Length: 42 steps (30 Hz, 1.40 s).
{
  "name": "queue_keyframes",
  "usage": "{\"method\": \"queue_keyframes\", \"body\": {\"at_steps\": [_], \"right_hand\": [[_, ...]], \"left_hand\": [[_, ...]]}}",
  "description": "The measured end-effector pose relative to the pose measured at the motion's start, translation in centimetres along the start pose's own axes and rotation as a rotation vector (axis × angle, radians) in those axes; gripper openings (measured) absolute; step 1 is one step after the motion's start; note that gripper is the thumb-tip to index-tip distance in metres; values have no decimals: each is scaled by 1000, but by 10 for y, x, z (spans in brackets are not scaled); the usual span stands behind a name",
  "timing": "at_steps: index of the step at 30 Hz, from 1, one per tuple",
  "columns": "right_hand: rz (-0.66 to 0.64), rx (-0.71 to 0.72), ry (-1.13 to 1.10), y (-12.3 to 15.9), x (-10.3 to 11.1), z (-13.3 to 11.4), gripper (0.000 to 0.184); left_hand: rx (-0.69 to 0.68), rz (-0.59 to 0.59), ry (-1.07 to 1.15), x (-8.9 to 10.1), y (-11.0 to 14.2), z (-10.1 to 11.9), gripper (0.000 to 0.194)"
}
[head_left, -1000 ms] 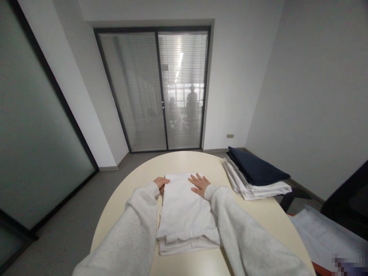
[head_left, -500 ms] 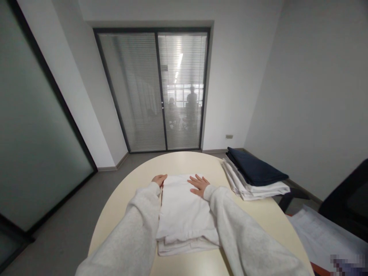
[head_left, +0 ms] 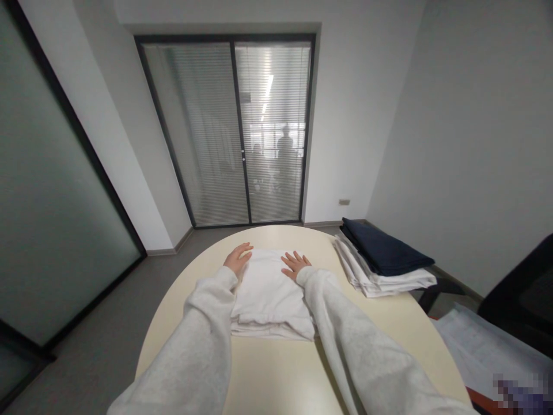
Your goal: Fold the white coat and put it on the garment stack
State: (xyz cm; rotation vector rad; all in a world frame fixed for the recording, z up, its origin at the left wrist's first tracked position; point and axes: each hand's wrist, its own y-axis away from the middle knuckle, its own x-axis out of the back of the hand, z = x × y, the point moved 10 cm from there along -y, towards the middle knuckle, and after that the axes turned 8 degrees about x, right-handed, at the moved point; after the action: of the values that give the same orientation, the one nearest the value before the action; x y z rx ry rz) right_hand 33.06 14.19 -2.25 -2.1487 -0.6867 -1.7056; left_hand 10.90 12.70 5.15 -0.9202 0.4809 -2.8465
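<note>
A folded white cloth garment [head_left: 270, 291] lies flat on the round cream table [head_left: 276, 374], its layered folded edge facing me. At its far left corner is my left hand [head_left: 237, 258], fingers apart and bent slightly over the edge. My right hand [head_left: 296, 264] rests on the far right part of the cloth with its fingers spread. Neither hand grips anything. Grey sleeves cover both forearms, and the right one hides part of the cloth's right side.
Folded white cloths [head_left: 397, 284] with a dark navy cloth [head_left: 384, 251] on top form a stack at the table's right edge. A black chair [head_left: 522, 294] stands right, near pale sheets [head_left: 488, 346]. Sliding glass doors [head_left: 224, 132] with blinds are ahead.
The white garment and both hands have moved farther from me across the table. My left hand has loosened from the garment's left edge, its fingers now apart.
</note>
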Motion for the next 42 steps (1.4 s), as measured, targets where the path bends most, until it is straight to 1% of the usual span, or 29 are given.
{"method": "queue_keyframes", "body": {"at_steps": [1, 2, 3, 5, 6, 8, 11, 13, 15, 17, 18, 20, 22, 23, 25, 27, 29, 30, 31, 33, 35, 37, 40, 42], "right_hand": [[6, -4, 6, -4, 0, 1, 67], [14, -2, 14, -6, 1, 2, 67], [26, 2, 21, -9, 2, 2, 67], [57, 19, 32, -12, 4, 1, 68], [73, 29, 34, -13, 6, 1, 68], [104, 42, 32, -14, 8, 1, 70], [127, 22, 11, -10, 12, 4, 71], [99, 0, -39, -2, 14, 5, 70], [56, -24, -101, 11, 16, 4, 68], [77, -1, -137, 29, 22, -5, 65], [125, 62, -145, 37, 27, -15, 64], [170, 292, -187, 56, 29, -44, 63], [158, 495, -229, 73, 22, -66, 68], [144, 542, -228, 80, 17, -71, 71], [127, 541, -180, 87, 8, -68, 72], [118, 465, -125, 88, 6, -57, 64], [122, 374, -97, 86, 10, -47, 58], [132, 350, -84, 86, 14, -45, 58], [148, 350, -68, 86, 18, -45, 58], [199, 407, -33, 88, 27, -54, 58], [232, 466, -3, 93, 28, -62, 54], [188, 473, 23, 98, 18, -65, 49], [48, 460, 71, 106, -5, -64, 41], [-18, 450, 90, 110, -9, -64, 37]], "left_hand": [[-62, -99, -101, -13, 6, 15, 34], [-116, -211, -212, -31, 14, 26, 37], [-145, -315, -335, -48, 23, 31, 42], [-139, -452, -547, -77, 40, 27, 56], [-135, -493, -618, -86, 47, 22, 61], [-136, -512, -706, -97, 56, 14, 66], [-143, -469, -753, -98, 58, 6, 65], [-132, -450, -765, -97, 57, 3, 65], [-109, -429, -771, -98, 55, 1, 65], [-68, -392, -777, -98, 51, -2, 66], [-46, -373, -779, -98, 50, -3, 66], [-12, -348, -781, -99, 48, -6, 67], [-8, -344, -783, -101, 48, -7, 68], [-16, -351, -785, -101, 48, -7, 68], [-34, -366, -789, -101, 49, -6, 68], [-46, -379, -790, -99, 49, -5, 68], [-50, -385, -787, -97, 49, -3, 68], [-51, -389, -785, -95, 48, -3, 67], [-53, -395, -781, -94, 48, -3, 67], [-62, -412, -772, -91, 48, -4, 64], [-82, -433, -762, -90, 48, -7, 61], [-99, -451, -759, -89, 47, -11, 61], [-104, -457, -771, -90, 45, -17, 62], [-106, -458, -783, -91, 45, -19, 62]]}}
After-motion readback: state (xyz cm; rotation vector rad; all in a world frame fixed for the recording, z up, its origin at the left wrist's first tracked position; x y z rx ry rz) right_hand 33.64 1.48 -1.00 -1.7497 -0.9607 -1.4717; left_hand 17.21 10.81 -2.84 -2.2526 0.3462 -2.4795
